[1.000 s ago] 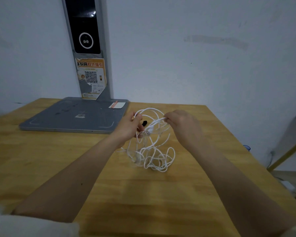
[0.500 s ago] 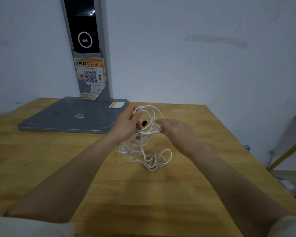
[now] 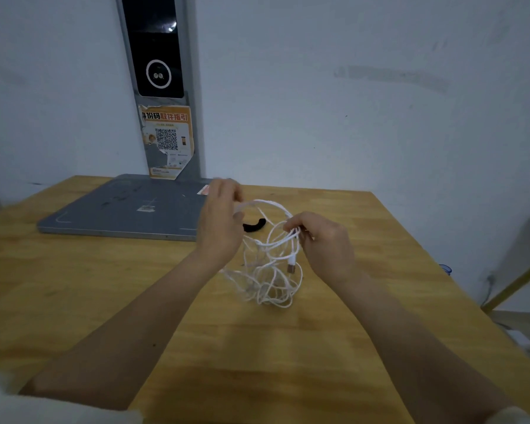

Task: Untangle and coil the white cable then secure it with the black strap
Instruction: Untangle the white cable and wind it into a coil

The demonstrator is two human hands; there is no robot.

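A tangled thin white cable hangs between both hands, its snarl running downward to the light wooden tabletop. The right hand pinches several strands; the left hand, blurred, hooks the top loop. A curved black strap lies behind. Grey flat-based stand, pale wall.

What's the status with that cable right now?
Both hands, left and right, grip white cable, still tangled. Black strap unused on table. Nothing obstructing.
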